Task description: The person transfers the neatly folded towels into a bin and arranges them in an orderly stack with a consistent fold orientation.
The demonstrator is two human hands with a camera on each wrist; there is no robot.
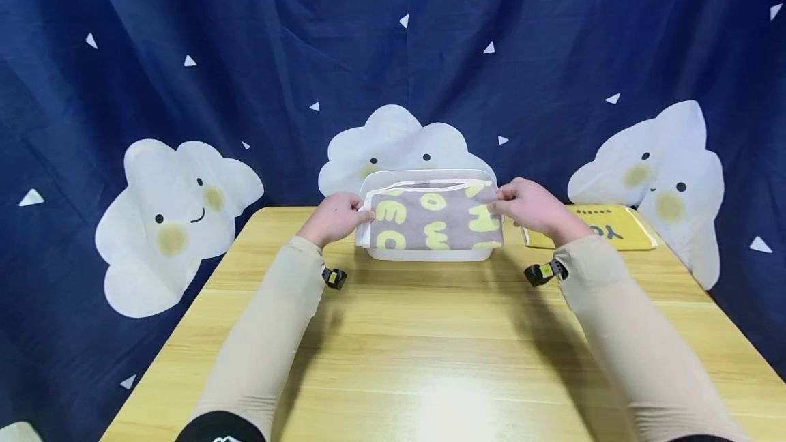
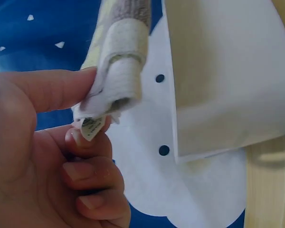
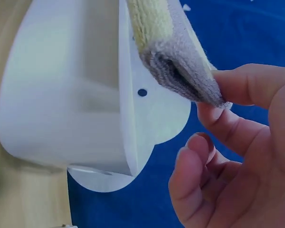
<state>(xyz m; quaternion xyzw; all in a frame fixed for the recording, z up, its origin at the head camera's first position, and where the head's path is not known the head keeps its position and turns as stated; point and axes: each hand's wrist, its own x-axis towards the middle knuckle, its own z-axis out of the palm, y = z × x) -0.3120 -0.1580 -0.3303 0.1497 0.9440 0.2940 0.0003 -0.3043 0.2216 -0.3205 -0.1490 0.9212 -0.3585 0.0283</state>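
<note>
A folded mauve towel (image 1: 430, 218) with yellow letters and a white border hangs between both hands in the head view. My left hand (image 1: 336, 217) pinches its left edge between thumb and fingers. In the left wrist view a small label (image 2: 92, 128) sticks out by the white folded border. The right hand (image 1: 535, 209) pinches the opposite edge, where the right wrist view shows stacked layers of the fold (image 3: 173, 71). A white bin (image 1: 430, 255) stands upright behind and below the towel, which overlaps most of it in the head view.
To the right on the wooden table (image 1: 424, 333) lies a flat, folded yellow towel (image 1: 614, 230) with dark lettering, partly behind the right wrist. A dark blue curtain (image 1: 288, 39) with white clouds hangs just beyond the table's far edge.
</note>
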